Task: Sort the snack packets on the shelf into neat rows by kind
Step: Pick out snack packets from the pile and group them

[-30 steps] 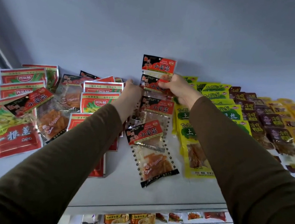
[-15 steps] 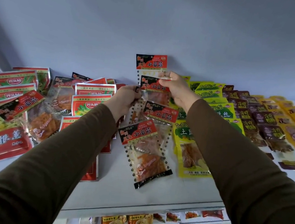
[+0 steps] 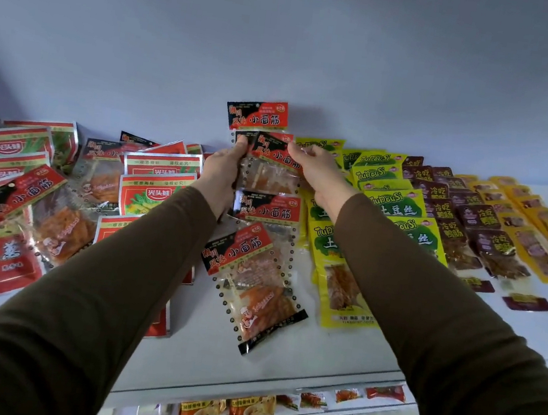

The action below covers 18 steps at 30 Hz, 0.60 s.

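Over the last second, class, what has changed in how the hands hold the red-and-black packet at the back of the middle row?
The left hand moved from the packet's lower left up to its top-left corner. The held packet now sits tilted. The right hand kept its grip on the top-right corner. The front packet and yellow row stayed put.

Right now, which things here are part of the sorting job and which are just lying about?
Job:
red-black packet held by left hand and right hand
red-black row
yellow row
brown row
red pile

Lying about:
lower-shelf packets
wall
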Motion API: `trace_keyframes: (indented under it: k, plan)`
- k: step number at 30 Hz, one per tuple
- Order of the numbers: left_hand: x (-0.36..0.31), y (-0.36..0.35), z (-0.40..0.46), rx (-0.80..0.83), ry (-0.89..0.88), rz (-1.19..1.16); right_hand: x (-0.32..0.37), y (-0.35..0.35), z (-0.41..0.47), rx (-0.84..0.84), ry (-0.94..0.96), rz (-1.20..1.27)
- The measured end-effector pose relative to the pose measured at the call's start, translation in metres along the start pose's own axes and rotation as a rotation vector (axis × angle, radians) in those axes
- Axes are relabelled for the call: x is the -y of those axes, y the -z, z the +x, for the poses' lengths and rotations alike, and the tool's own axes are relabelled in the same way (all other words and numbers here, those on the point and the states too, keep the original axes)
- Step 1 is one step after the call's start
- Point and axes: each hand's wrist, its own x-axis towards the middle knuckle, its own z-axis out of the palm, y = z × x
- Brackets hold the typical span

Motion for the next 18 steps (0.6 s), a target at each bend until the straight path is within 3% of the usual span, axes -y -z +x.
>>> trace_keyframes:
  k: [8,15,18]
  plan:
    - [-0.009,-0.005,-0.002,-0.066,0.019,0.139,0.005,0.000,0.003,0.007,0.188,-0.412]
    - [-0.010,-0.007,-0.007,-0.101,0.041,0.060,0.006,-0.011,-0.009,0.060,0.020,-0.118]
    - [-0.010,-0.006,-0.011,-0.076,-0.010,0.148,0.002,-0.014,-0.011,0.085,-0.027,-0.031]
